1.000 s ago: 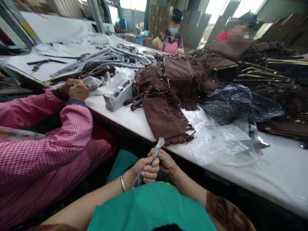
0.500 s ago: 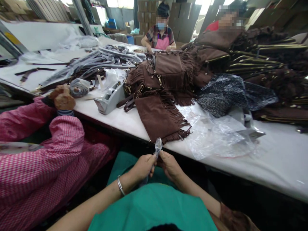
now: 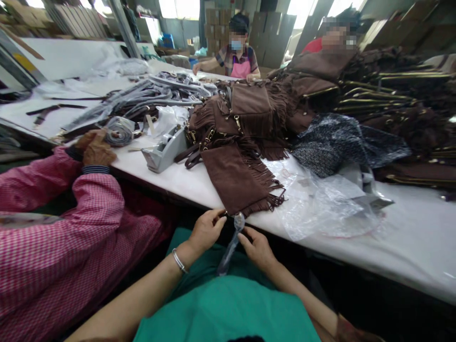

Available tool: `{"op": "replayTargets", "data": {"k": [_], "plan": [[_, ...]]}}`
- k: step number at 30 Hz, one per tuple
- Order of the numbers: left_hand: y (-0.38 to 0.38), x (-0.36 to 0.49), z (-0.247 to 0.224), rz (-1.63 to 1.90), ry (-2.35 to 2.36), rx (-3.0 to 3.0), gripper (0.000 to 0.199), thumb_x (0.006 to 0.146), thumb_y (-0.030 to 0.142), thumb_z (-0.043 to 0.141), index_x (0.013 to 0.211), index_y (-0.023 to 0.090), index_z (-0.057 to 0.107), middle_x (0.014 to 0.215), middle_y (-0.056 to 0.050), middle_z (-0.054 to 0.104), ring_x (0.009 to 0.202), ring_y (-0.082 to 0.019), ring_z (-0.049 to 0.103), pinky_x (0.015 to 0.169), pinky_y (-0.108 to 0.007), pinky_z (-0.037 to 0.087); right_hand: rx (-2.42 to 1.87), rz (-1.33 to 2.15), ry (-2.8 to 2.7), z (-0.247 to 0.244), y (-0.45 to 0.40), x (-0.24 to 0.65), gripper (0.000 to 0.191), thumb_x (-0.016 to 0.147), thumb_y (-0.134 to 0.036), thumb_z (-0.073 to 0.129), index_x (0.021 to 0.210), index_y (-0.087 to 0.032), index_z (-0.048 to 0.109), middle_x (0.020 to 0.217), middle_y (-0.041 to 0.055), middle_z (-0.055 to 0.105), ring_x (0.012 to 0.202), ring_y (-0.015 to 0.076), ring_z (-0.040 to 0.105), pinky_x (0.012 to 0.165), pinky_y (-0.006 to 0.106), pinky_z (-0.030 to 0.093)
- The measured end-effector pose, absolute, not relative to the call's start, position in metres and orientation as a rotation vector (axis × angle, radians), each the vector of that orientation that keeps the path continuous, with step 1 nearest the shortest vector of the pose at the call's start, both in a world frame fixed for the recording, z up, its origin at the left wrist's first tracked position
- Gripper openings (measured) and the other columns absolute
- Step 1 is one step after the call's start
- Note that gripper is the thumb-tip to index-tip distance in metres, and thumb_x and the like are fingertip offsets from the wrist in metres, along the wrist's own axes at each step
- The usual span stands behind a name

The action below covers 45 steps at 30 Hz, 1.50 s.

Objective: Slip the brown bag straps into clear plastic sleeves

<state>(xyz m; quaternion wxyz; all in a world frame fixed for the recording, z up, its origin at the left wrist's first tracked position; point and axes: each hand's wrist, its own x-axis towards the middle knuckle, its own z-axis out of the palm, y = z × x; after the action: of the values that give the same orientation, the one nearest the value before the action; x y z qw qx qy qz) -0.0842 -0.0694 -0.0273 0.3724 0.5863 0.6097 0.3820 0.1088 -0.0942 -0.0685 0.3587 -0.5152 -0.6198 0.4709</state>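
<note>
A strap in clear plastic wrap [image 3: 231, 249] hangs down over my lap, its wrapped top end by the table edge. My right hand [image 3: 259, 249] holds it near the top between thumb and fingers. To its left, my left hand [image 3: 207, 230] is off the strap, thumb and fingertips drawn together at the lower left corner of a brown fringed pouch [image 3: 233, 178]; a small metal piece shows there, too small to make out. The pouch lies flat, its corner at the table edge, below a larger brown fringed bag [image 3: 251, 102].
A grey tape dispenser [image 3: 162, 154] stands left of the pouch. Clear plastic bags [image 3: 324, 204] lie to the right, beside a dark speckled cloth [image 3: 329, 142]. A co-worker's hands [image 3: 96, 147] rest at the left edge. Wrapped straps [image 3: 142, 95] and piled bags lie farther back.
My left hand has let go of the wrapped strap and moved up and left to the pouch corner. My right hand has shifted slightly right and down, and more of the strap shows.
</note>
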Motion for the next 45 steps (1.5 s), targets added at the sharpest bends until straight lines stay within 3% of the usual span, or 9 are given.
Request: {"op": "replayTargets", "data": {"k": [2, 5, 13, 23, 28, 31, 36, 42, 45], "plan": [[-0.066, -0.075, -0.032, 0.917, 1.566, 1.473, 0.016, 0.078, 0.031, 0.062, 0.085, 0.018, 0.069, 0.067, 0.0, 0.06, 0.062, -0.014, 0.05, 0.064, -0.025, 0.039, -1.342, 1.21, -1.548, -0.062, -0.095, 0.115, 0.031, 0.087, -0.035, 0.056, 0.113, -0.022, 0.067, 0.11, 0.007, 0.069, 0.102, 0.025, 0.062, 0.093, 0.038, 0.044], [-0.063, -0.065, -0.031, 0.83, 1.506, 1.27, 0.023, 0.075, 0.038, 0.065, 0.071, 0.015, 0.063, 0.059, 0.002, 0.054, 0.056, -0.011, 0.047, 0.055, -0.024, 0.036, -1.447, 1.257, -1.32, -0.048, -0.092, 0.12, 0.038, 0.086, -0.045, 0.056, 0.112, -0.019, 0.064, 0.099, 0.0088, 0.07, 0.085, 0.0233, 0.065, 0.072, 0.035, 0.051], [-0.069, -0.079, -0.011, 0.64, 1.007, 0.598, 0.037, 0.078, 0.051, 0.064, 0.085, 0.016, 0.056, 0.066, 0.004, 0.053, 0.048, -0.005, 0.046, 0.048, -0.019, 0.04, -1.428, 1.469, -0.983, -0.023, -0.059, 0.105, 0.037, 0.078, -0.055, 0.062, 0.075, -0.019, 0.057, 0.065, 0.0004, 0.059, 0.059, 0.0147, 0.054, 0.052, 0.026, 0.044], [-0.069, -0.081, -0.021, 0.576, 1.019, 0.522, 0.036, 0.079, 0.045, 0.065, 0.094, 0.013, 0.062, 0.067, 0.005, 0.045, 0.047, -0.002, 0.036, 0.041, -0.013, 0.027, -1.613, 0.722, -1.568, -0.012, -0.016, 0.099, 0.022, 0.073, -0.028, 0.068, 0.06, -0.021, 0.052, 0.059, 0.0009, 0.053, 0.062, 0.0153, 0.046, 0.064, 0.03, 0.031], [-0.067, -0.084, -0.025, 0.474, 1.022, 0.566, 0.037, 0.07, 0.041, 0.077, 0.094, 0.016, 0.064, 0.075, 0.001, 0.057, 0.062, -0.008, 0.054, 0.06, -0.021, 0.05, -1.561, 0.7, -1.646, -0.014, -0.05, 0.131, 0.015, 0.075, -0.029, 0.066, 0.063, -0.022, 0.061, 0.06, 0.0008, 0.057, 0.06, 0.0156, 0.048, 0.062, 0.031, 0.032], [-0.064, -0.085, -0.03, 0.457, 1.078, 0.542, 0.04, 0.06, 0.036, 0.084, 0.09, 0.016, 0.066, 0.077, 0.0, 0.062, 0.065, -0.01, 0.058, 0.065, -0.025, 0.053, -1.503, 0.785, -1.66, -0.018, -0.081, 0.155, 0.008, 0.078, -0.03, 0.063, 0.079, -0.029, 0.072, 0.072, 0.0019, 0.067, 0.069, 0.0219, 0.059, 0.068, 0.034, 0.04], [-0.06, -0.077, -0.044, 0.502, 1.33, 0.724, 0.042, 0.056, 0.045, 0.081, 0.083, 0.017, 0.065, 0.065, 0.001, 0.06, 0.051, -0.011, 0.053, 0.048, -0.023, 0.045, -1.531, 0.758, -1.642, -0.013, -0.114, 0.188, 0.02, 0.086, -0.032, 0.056, 0.095, -0.036, 0.072, 0.083, 0.0007, 0.071, 0.079, 0.0256, 0.066, 0.073, 0.038, 0.048], [-0.064, -0.075, -0.05, 0.444, 1.464, 1.1, 0.042, 0.063, 0.059, 0.066, 0.072, 0.018, 0.062, 0.054, 0.0, 0.057, 0.043, -0.014, 0.049, 0.041, -0.024, 0.035, -1.609, 0.438, -1.38, -0.002, -0.106, 0.241, 0.019, 0.084, -0.025, 0.057, 0.096, -0.024, 0.072, 0.092, 0.0067, 0.073, 0.088, 0.0241, 0.067, 0.083, 0.037, 0.049], [-0.067, -0.078, -0.042, 0.415, 1.514, 1.275, 0.04, 0.071, 0.06, 0.058, 0.063, 0.02, 0.058, 0.047, 0.002, 0.051, 0.04, -0.013, 0.042, 0.042, -0.024, 0.031, -1.68, 0.458, -1.095, -0.005, -0.09, 0.275, 0.02, 0.08, -0.027, 0.06, 0.096, -0.021, 0.07, 0.089, 0.0076, 0.071, 0.08, 0.023, 0.067, 0.075, 0.037, 0.052]]}}
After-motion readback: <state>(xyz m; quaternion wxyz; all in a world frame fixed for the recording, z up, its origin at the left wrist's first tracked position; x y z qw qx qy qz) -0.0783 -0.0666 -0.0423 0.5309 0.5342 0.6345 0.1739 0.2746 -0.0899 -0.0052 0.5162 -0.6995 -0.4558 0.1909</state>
